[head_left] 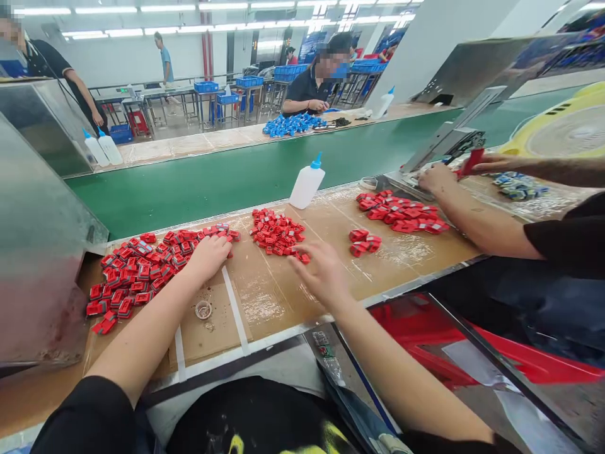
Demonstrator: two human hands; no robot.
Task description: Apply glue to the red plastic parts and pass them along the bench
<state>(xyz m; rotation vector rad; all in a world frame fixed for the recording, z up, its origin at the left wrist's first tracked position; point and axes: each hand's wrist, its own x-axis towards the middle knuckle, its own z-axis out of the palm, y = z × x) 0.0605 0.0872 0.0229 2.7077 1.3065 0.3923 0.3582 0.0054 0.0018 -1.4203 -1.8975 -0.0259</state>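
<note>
The open left grip (208, 258) is laid on a heap of red plastic parts (142, 271); the open right grip (321, 274) is held beside a second heap (276, 232). The parts' long axes are pointed every way.

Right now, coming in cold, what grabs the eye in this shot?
The heaps of small red parts on the cardboard-covered bench stand out first, with the person's left hand at the big heap and right hand by the middle heap. Behind them runs a green conveyor belt, with a white squeeze bottle at its near edge. Across the belt, a co-worker sits behind a heap of blue parts.
</note>
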